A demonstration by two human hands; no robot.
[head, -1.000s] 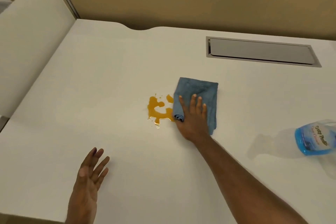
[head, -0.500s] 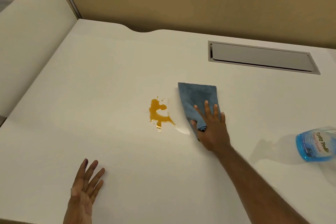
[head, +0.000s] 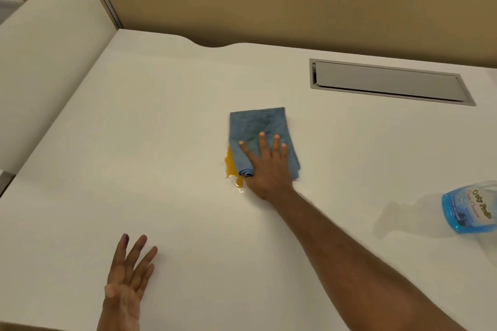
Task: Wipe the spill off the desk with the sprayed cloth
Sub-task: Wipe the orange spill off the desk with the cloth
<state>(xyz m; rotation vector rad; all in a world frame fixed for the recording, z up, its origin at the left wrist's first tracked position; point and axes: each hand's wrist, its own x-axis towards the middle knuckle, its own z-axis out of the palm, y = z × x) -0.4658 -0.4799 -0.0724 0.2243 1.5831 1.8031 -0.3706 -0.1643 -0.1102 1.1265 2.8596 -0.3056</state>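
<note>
A folded blue cloth (head: 258, 123) lies on the white desk (head: 161, 129), covering most of an orange spill (head: 231, 165) whose left edge and a few droplets still show. My right hand (head: 266, 166) presses flat on the cloth's near half, fingers spread and the thumb tucked at the rolled fold. My left hand (head: 129, 274) rests palm down on the desk near the front edge, fingers apart and holding nothing.
A spray bottle of blue cleaner (head: 469, 208) lies at the right edge of the desk. A grey cable flap (head: 390, 83) is set into the desk at the back right. A tan partition (head: 269, 2) runs behind, a white side panel (head: 48, 62) at left.
My right hand has slid the cloth leftward back over the spill, which was mostly uncovered half a second ago. The left hand has stayed near the front edge.
</note>
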